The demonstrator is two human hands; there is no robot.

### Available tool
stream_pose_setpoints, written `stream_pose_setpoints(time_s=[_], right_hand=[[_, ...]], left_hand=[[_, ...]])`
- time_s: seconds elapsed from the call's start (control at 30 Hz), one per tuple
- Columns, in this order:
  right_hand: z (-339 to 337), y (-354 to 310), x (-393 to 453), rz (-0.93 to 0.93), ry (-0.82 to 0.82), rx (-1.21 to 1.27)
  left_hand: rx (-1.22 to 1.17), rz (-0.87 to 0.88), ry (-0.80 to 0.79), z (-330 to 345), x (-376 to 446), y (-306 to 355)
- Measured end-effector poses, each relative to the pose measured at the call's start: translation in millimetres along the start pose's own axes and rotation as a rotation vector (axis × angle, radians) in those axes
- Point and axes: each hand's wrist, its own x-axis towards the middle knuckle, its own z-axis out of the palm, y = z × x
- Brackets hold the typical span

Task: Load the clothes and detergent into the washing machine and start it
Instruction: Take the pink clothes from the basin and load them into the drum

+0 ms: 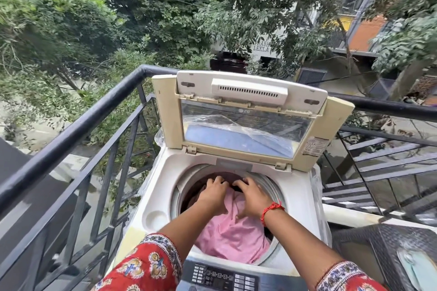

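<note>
A white top-loading washing machine [156,198] stands on a balcony with its lid [248,111] raised upright. Its drum holds a pink garment [227,236] at the front and dark maroon clothes [227,176] at the back. Both my hands are inside the drum. My left hand [212,190] lies palm down on the clothes with its fingers curled into the dark fabric. My right hand [253,196], with a red thread at the wrist, presses on the pink garment beside it, fingers reaching onto the dark cloth. The control panel [222,277] sits at the machine's near edge.
A black metal railing [78,125] runs along the left and behind the machine. A dark woven basket [378,250] stands at the right. A round recess [155,218] sits in the machine's top at the left. Trees and buildings lie beyond.
</note>
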Motion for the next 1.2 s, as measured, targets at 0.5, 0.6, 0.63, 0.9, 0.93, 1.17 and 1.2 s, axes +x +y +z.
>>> stream_pose_setpoints(time_s=[0.5, 0.6, 0.63, 0.9, 0.93, 1.17, 1.2], right_hand=[[19, 16, 23, 0.500, 0.089, 1.082], [22, 15, 43, 0.567, 0.061, 1.410], [24, 14, 50, 0.570, 0.068, 1.463], [34, 13, 107, 0.604, 0.213, 1.852], [36, 14, 112, 0.658, 0.231, 1.954], [42, 18, 109, 0.762, 0.324, 2.456], [42, 17, 109, 0.763, 0.335, 2.461]], left_hand=[[-1.255, -0.599, 0.109, 20, 37, 5], [-1.425, -0.615, 0.087, 40, 67, 1], [-1.443, -0.612, 0.071, 46, 75, 0], [-1.630, -0.672, 0.142, 76, 142, -15], [-1.732, -0.662, 0.155, 69, 140, -13], [-2.455, -0.613, 0.085, 54, 126, -4], [-2.472, -0.625, 0.081, 53, 125, -3]])
